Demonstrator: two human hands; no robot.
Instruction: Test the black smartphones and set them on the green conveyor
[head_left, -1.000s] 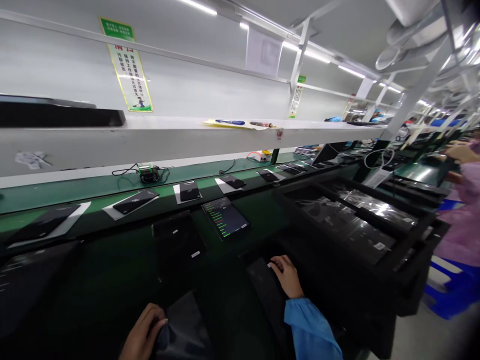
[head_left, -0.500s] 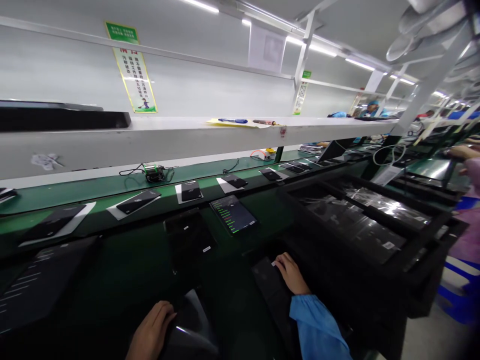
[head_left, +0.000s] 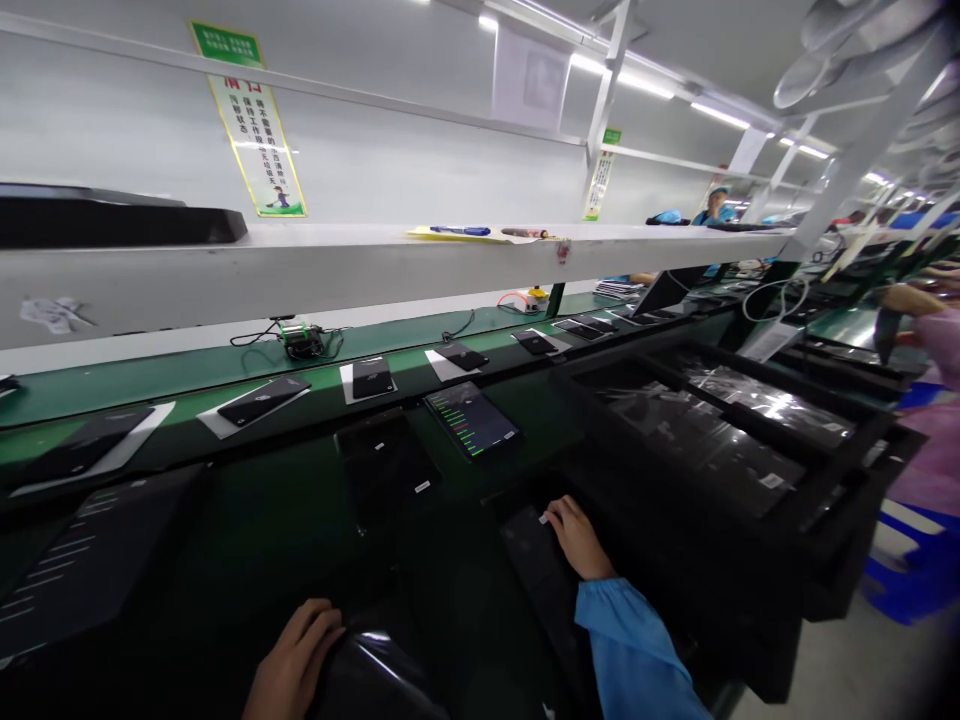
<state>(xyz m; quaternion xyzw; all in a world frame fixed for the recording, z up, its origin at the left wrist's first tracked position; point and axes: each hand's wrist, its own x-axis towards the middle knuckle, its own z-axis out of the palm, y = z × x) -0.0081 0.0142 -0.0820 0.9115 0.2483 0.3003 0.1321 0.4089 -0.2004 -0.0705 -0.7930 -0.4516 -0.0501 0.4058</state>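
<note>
Hands are low on the dark green bench. The left hand [head_left: 292, 665] is at the near edge, fingers bent over the edge of a shiny black bag [head_left: 382, 675]. A second ago that bag looked dull and flat; now it shines and bulges a little, so the hand seems to have tugged it closer and lifted its edge. I cannot tell if the fingers pinch it or only press on it.

The right hand [head_left: 576, 535], in a blue sleeve [head_left: 630, 650], lies flat on a black tablet [head_left: 534, 555] with its fingers close together, tips by a small white sticker at the tablet's far corner. This hand has hardly moved. The tablet lies on the bench just in front of the person, beside a big black tray [head_left: 817, 470].

So only the bag has changed, and the tablet is being held in its place. To me it looks as if the bag is being made ready while the tablet waits.

Farther back another tablet [head_left: 471, 418] shows green lines on its lit screen, and a dark one [head_left: 386, 462] lies beside it. Phones on white sheets [head_left: 255, 402] sit in a row on the green belt behind. A person in pink [head_left: 930, 400] works at the far right.
</note>
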